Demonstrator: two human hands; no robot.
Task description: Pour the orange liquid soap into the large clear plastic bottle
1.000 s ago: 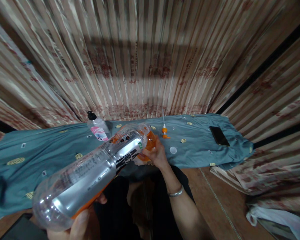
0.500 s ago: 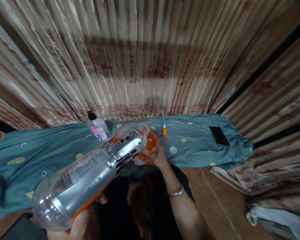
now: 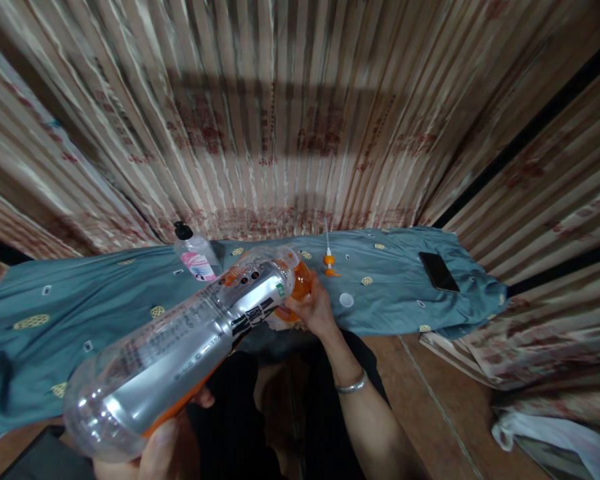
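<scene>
My left hand [image 3: 165,443] is closed around the lower part of a large clear plastic bottle [image 3: 180,350] with a silver and orange label. The bottle slants up to the right, its neck end over an orange bottle [image 3: 301,283]. My right hand [image 3: 314,308] grips that orange bottle, which the clear one partly hides. Whether the two mouths touch, I cannot tell. Behind my right hand, an orange pump head [image 3: 329,261] with a thin tube lies on the cloth. A small white disc [image 3: 347,300] lies to the right of that hand.
A pump bottle with a black top [image 3: 196,253] stands at the back left. On the right lies a black phone [image 3: 439,271]. A green patterned cloth [image 3: 395,283] covers the narrow table, with a striped curtain [image 3: 290,153] right behind it.
</scene>
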